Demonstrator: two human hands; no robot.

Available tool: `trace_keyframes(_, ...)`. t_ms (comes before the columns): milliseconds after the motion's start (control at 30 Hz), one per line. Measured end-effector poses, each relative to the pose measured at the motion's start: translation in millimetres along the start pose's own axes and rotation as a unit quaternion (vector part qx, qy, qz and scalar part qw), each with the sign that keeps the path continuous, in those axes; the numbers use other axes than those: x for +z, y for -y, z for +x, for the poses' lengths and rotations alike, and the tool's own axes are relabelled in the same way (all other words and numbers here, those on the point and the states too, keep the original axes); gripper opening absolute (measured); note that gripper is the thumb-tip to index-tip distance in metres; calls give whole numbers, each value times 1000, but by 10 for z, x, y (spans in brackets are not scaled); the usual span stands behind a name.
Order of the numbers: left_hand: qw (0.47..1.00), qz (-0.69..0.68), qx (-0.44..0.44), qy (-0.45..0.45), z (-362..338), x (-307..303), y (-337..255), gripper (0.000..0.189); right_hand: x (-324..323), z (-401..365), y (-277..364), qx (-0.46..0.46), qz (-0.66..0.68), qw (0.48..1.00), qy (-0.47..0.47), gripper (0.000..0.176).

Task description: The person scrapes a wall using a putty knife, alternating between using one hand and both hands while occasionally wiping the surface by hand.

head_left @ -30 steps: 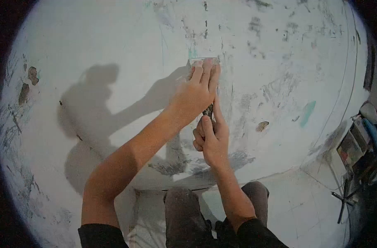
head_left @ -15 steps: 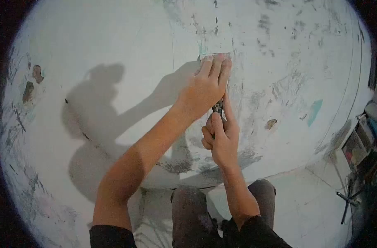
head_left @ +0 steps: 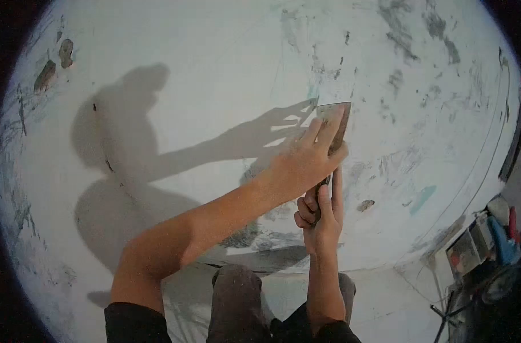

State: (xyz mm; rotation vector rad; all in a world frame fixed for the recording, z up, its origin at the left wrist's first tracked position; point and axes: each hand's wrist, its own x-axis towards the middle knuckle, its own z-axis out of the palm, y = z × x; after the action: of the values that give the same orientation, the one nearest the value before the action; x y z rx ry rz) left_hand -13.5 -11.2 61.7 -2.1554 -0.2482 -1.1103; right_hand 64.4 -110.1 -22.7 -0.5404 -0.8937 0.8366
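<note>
The left hand [head_left: 303, 163] reaches across with its fingers [head_left: 323, 128] stretched out flat, not gripping anything, just pressing down on the broad metal blade of a putty knife [head_left: 340, 113]. Directly beneath it the right hand [head_left: 320, 217] is clenched round the knife's dark handle [head_left: 322, 184], index finger laid up along it, so the two hands sit stacked, one just above the other. The blade lies against the wall [head_left: 215, 63], tilted a little to the right, in the upper middle of what I can see. From here the wall looks worked in parts only. The stretch to the left of the hands, where the person's shadow [head_left: 117, 143] falls, reads as fairly even white, while the area above and to the right of the blade is streaked with grey scuffs and scrape marks [head_left: 398, 34]. A teal patch [head_left: 423, 197] and a small brown gouge [head_left: 364, 204] sit right of the hands, and two chipped spots [head_left: 54, 63] show at the far upper left, so I'd say a good deal of surface remains rough. Below, the person's knees in dark trousers [head_left: 237, 297] rest near the pale floor [head_left: 398, 297], and a heap of tools and boxes [head_left: 480, 246] lies off to the right.
</note>
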Motion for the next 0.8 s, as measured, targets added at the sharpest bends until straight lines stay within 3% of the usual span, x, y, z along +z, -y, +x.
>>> trace_keyframes(33, 1000, 3, 4, 12, 25, -35, 14, 36, 105, 23, -4, -12, -12, 999, -36, 65)
trace_keyframes(200, 997, 37, -2, 62, 47, -129, 25, 35, 150, 99, -90, -10, -18, 999, -46, 64)
trace_keyframes(333, 999, 29, 3, 36, -9, -41, 35, 35, 219, 82, -112, -7, -27, 998, -52, 63)
trace_keyframes(367, 999, 27, 4, 35, -25, -36, 29, 35, 174, 81, -113, -8, -5, 1000, -9, 62)
trace_keyframes(467, 997, 33, 0, 64, -49, -43, 17, 36, 211, 49, -156, 4, -14, 999, -41, 62)
trace_keyframes(800, 994, 99, 23, 35, 61, 35, 118, 46, 321, 279, -210, -53, 13, 997, -47, 56)
